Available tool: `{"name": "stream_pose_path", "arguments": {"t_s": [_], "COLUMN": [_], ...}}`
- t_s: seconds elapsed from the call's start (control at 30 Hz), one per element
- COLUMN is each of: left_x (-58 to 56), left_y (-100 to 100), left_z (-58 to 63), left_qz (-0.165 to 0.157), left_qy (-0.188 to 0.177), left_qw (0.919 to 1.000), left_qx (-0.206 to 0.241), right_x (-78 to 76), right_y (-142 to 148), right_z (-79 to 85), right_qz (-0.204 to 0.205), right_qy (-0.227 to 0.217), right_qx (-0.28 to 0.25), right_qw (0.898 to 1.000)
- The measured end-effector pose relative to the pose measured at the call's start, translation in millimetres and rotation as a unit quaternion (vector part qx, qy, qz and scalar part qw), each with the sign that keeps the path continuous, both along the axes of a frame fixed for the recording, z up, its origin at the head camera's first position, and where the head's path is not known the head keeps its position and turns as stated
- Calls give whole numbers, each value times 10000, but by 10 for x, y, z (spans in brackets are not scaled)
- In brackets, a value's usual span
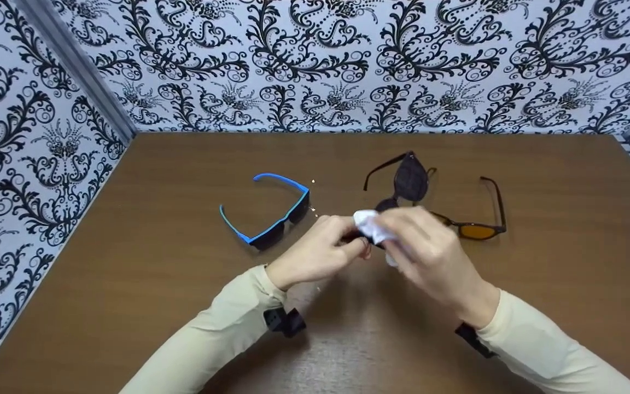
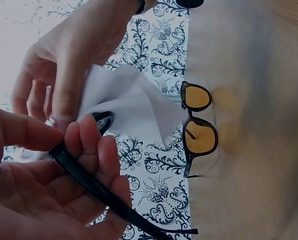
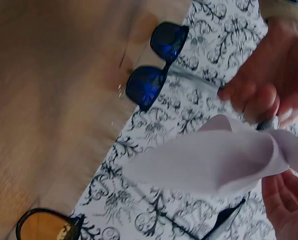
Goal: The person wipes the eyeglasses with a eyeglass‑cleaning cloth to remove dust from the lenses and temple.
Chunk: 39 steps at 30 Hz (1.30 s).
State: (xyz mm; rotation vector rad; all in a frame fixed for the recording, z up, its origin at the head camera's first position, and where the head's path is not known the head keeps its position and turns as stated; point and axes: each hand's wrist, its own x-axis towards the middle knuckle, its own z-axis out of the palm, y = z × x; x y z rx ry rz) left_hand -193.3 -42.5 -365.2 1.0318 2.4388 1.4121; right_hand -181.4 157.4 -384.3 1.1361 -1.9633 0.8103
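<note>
In the head view, the white cloth [image 1: 369, 224] is pinched between the right hand's [image 1: 430, 254] thumb and fingers; the left hand [image 1: 323, 246] is curled just left of the cloth, its grip partly hidden; on the brown table [image 1: 156, 306], blue-framed sunglasses [image 1: 276, 219] lie left of the cloth, dark-lensed glasses [image 1: 410, 178] beyond it, and amber-lensed glasses [image 1: 479, 232] to its right.

In the left wrist view, the left hand pinches the held black glasses [image 2: 96, 190] by an arm, which slants down below the cloth; a dark rimmed piece shows at the cloth's lower edge; the right hand is above and left of the cloth.

In the right wrist view, the cloth droops in a broad fold from the right hand; the left hand is above the cloth, fingers curled, its hold hard to tell here.
</note>
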Motion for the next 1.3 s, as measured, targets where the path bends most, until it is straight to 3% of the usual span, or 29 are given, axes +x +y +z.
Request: {"name": "stream_pose_path", "arguments": {"t_s": [0.13,0.33,0.4,0.6,0.7,0.9,0.97,1.17,1.23,1.3], "left_x": [9,4,3,-7,-19,-16,-13,-7,-5,0], "left_y": [-20,-9,16,12,-17,3,21,15,-7,-24], "left_z": [-10,-8,-5,9,17,5,-1,20,37,51], "left_qz": [29,-63,-129,-50,-58,-326,-332,-263,-287,-309], "left_qy": [62,115,220,308,370,550,569,640,676,634], "left_qw": [10000,9995,9989,9987,9981,9925,9911,9915,9912,9908], "left_qx": [-20,-281,-396,-402,-492,-1041,-1155,-1098,-1102,-1154], "right_x": [28,-30,-38,56,98,92,89,147,159,148], "right_y": [60,165,136,62,87,106,82,35,61,102], "right_z": [-29,34,69,112,129,218,240,185,156,148], "right_qz": [244,-673,-815,-566,-854,-1584,-1456,-482,-502,-785], "right_qy": [198,-89,-151,-42,-218,-1044,-1081,-803,-795,-759], "right_qx": [231,17,20,724,1195,1718,1700,1666,1684,1673], "right_qw": [9992,9977,9966,9958,9889,9667,9686,9816,9812,9799]}}
